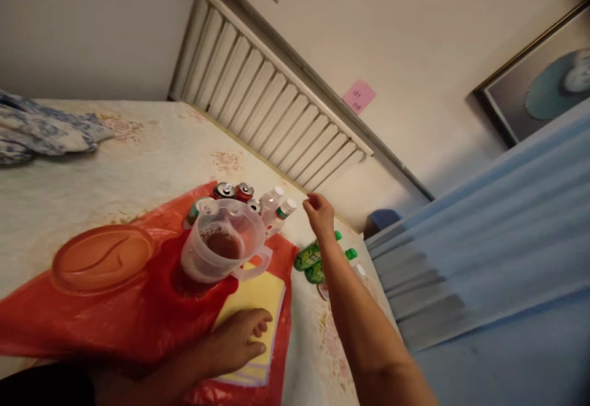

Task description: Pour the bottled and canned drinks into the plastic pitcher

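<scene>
My left hand rests over a yellow cloth or sheet with a pale purple edge. Its fingers are loosely curled, the thumb apart, and nothing is in it. My right hand is raised just right of two white-capped bottles, apart from them, with bent fingers and nothing visible in them. Below its wrist stand green-capped bottles with green labels, partly hidden by my forearm. Left of centre, a clear plastic jug with a handle holds brown liquid.
Drink cans stand behind the jug. A round orange lid lies on a red plastic sheet over the floral tablecloth. Blue-and-white fabric lies far left. A radiator and a blue curtain border the table.
</scene>
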